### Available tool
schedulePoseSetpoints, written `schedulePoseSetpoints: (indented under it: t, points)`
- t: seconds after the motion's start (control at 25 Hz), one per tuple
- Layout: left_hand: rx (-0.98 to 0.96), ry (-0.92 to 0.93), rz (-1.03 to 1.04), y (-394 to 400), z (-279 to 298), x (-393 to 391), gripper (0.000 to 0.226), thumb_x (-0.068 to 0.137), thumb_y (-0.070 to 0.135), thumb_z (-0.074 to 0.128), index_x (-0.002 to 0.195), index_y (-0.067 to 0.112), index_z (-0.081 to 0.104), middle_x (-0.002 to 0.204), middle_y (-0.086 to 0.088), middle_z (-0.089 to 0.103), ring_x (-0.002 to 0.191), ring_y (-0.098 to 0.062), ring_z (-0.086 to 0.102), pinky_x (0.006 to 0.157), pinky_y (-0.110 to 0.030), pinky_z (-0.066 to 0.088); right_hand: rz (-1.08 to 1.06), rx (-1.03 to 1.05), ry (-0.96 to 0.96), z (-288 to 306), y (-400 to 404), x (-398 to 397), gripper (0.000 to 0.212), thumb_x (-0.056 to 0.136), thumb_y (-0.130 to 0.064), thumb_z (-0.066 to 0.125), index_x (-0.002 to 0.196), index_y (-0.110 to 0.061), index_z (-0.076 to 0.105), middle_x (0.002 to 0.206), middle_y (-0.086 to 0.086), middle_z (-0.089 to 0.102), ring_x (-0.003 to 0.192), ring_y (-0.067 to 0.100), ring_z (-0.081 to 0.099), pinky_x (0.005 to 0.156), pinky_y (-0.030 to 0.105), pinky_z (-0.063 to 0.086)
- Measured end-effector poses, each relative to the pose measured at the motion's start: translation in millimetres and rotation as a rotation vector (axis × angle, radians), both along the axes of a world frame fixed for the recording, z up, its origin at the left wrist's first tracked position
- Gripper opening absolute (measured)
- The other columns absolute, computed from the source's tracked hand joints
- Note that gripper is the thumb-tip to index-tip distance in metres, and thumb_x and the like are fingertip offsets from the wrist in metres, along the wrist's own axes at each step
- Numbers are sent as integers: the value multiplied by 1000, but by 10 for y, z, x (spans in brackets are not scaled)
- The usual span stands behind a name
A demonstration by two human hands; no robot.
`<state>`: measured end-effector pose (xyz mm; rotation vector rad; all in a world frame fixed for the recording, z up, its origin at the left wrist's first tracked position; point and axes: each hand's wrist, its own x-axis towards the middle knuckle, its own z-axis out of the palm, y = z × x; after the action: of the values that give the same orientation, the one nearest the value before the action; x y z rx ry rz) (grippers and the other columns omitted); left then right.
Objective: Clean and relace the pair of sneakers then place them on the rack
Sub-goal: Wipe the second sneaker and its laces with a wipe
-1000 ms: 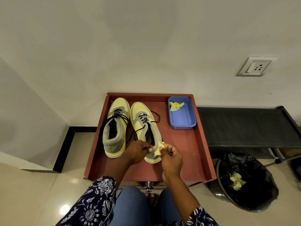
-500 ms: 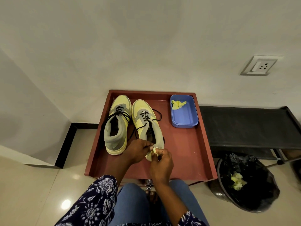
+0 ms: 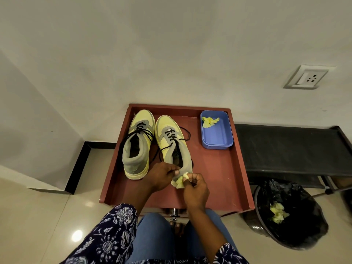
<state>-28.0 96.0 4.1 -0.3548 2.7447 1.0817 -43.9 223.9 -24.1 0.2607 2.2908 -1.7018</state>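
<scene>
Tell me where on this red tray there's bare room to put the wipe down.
The red tray is bare on its right side, between the blue tub, the right-hand sneaker and the front rim. The left half is crowded: both sneakers, loose laces, and the left hand and right hand at the heel with the wipe.

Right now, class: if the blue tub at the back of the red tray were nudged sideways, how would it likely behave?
The blue tub looks like thin plastic holding only a crumpled yellow wipe, so it is probably light and would slide easily on the red tray. Low and wide with a flat base, it seems unlikely to tip or roll.
</scene>
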Motion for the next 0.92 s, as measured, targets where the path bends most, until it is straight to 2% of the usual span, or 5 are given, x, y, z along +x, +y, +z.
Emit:
schedulePoseSetpoints:
  t: [0.24, 0.36, 0.56, 0.72, 0.92]
  points:
    - [-4, 7, -6, 14, 3, 7, 31, 95, 17, 48, 122, 8, 60, 124, -8, 63, 116, -22, 57, 95, -26, 44, -202, -74, -193, -34, -15, -147, 19, 82, 3, 58, 89, -14, 65, 91, 5, 67, 81, 18, 59, 71, 28, 47]
    - [4, 16, -4, 8, -10, 8, 29, 95, 17, 48, 120, 10, 61, 120, -9, 65, 112, -24, 59, 94, -31, 46, -142, -81, -167, 31, -34, -356, 23, 80, 4, 58, 86, -15, 69, 90, 6, 70, 79, 17, 61, 68, 29, 51]
    - [15, 26, 2, 4, -29, 4, 27, 94, 17, 49, 116, 12, 65, 112, -10, 69, 105, -25, 62, 87, -34, 48, 16, -29, -119, 34, -86, -564, 34, 78, 8, 53, 90, -17, 72, 99, 5, 71, 92, 22, 65, 86, 40, 55]
    - [12, 38, 17, 26, -30, -4, 29, 94, 17, 50, 118, 9, 63, 119, -8, 66, 111, -23, 60, 92, -29, 46, 78, 117, -48, -53, 34, -387, 35, 82, 7, 50, 107, -9, 69, 107, 7, 70, 96, 20, 63, 89, 33, 52]
    - [31, 27, 34, 29, -34, -4, 29, 94, 18, 50, 119, 9, 62, 122, -7, 64, 115, -22, 58, 93, -24, 42, 77, 194, -64, -128, 47, -95, 27, 84, 3, 51, 101, -6, 70, 97, 13, 71, 82, 20, 59, 72, 24, 42]
